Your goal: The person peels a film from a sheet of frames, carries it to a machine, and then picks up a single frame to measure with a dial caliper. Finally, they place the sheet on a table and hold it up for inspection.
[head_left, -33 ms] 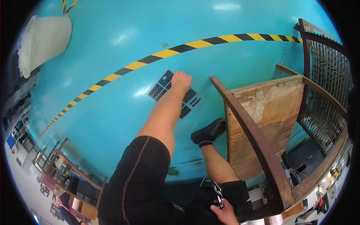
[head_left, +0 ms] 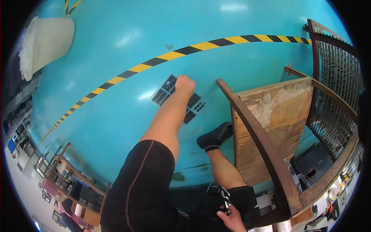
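Note:
My left hand is closed in a fist at the end of my stretched-out arm. It grips the upper edge of a thin sheet printed or set with dark rectangular blocks on a pale ground. My forearm covers the sheet's middle. Low in the picture, near my lap, my right hand closes on a small silver and black metal tool; its exact kind is too small to tell.
A brown frame with a worn wooden board stands at right, beside a slatted rack. My black shoe rests near the board. Striped tape crosses the blue floor. A whitish bin stands far left.
My left hand and the sheet have shifted slightly left and toward me. The right hand and its tool have stayed almost where they were.

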Motion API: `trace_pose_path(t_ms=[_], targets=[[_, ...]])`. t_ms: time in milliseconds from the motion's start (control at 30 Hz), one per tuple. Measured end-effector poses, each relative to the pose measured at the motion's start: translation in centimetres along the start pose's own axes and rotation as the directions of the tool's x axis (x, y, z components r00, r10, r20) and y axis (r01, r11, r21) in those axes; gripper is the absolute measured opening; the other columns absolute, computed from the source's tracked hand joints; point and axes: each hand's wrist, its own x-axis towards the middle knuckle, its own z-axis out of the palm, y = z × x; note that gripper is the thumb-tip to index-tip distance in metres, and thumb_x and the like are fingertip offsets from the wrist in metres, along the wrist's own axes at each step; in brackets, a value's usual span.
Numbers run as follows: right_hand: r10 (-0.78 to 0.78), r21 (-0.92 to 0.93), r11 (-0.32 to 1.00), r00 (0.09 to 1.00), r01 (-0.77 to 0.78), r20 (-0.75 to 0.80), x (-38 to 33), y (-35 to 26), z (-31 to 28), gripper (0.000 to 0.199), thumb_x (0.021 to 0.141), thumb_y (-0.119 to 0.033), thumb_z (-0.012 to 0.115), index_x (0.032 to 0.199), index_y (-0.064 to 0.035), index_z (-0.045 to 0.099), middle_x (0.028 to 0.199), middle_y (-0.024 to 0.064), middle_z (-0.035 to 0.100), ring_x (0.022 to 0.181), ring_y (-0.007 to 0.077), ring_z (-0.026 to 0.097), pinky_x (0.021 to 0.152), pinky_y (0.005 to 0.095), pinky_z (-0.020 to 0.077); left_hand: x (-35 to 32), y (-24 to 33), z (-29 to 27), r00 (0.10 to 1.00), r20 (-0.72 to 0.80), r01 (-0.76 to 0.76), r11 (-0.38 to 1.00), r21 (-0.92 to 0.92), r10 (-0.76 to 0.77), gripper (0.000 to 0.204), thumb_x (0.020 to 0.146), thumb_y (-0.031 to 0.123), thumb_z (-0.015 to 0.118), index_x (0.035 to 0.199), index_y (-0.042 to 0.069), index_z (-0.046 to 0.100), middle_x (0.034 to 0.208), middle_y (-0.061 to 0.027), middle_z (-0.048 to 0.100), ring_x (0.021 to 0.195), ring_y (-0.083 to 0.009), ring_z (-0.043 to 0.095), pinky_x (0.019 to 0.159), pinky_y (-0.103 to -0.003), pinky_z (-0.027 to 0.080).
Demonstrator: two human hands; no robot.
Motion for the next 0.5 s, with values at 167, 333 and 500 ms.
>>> trace_pose_path(t_ms=[167,333,500], targets=[[0.127,0.04,0.991,0.992,-0.127,-0.009,-0.5,2.7,-0.5,0.036,0.079,-0.022,0.079,0.106,-0.0054,0.062,0.068,-0.0045,0.051,0.061,0.0043,0.045,0.055,0.0208,0.038,-3.8,0.6,2.8,0.999,0.029,-0.03,0.998,0.049,0.028,0.023,0.092,0.02,0.052,0.112,0.019,0.063,0.12,-0.0105,0.055,0.118,-0.0268,0.05,0.094,-0.043,0.041],[-0.058,-0.001,0.998,0.998,0.058,0.001,-0.6,-1.2,-0.6,0.037,0.084,-0.026,0.074,0.107,-0.0013,0.06,0.086,0.0053,0.06,0.078,0.0152,0.054,0.072,0.0301,0.0463,-4.5,-0.9,2.9,0.99,-0.144,-0.008,0.996,-0.087,-0.005,0.024,0.092,0.019,0.053,0.115,0.019,0.061,0.12,-0.0105,0.055,0.118,-0.0269,0.05,0.091,-0.042,0.041],[-0.025,-0.01,1.0,0.998,0.026,0.062,0.8,0.7,0.2,0.041,0.086,-0.027,0.073,0.114,-0.0009,0.06,0.09,0.0088,0.062,0.08,0.0169,0.055,0.074,0.0304,0.047,-2.6,-0.7,3.2,0.993,-0.097,0.063,0.995,-0.074,-0.07,0.027,0.091,0.018,0.054,0.118,0.02,0.059,0.117,-0.0099,0.057,0.117,-0.0262,0.051,0.091,-0.043,0.041]])
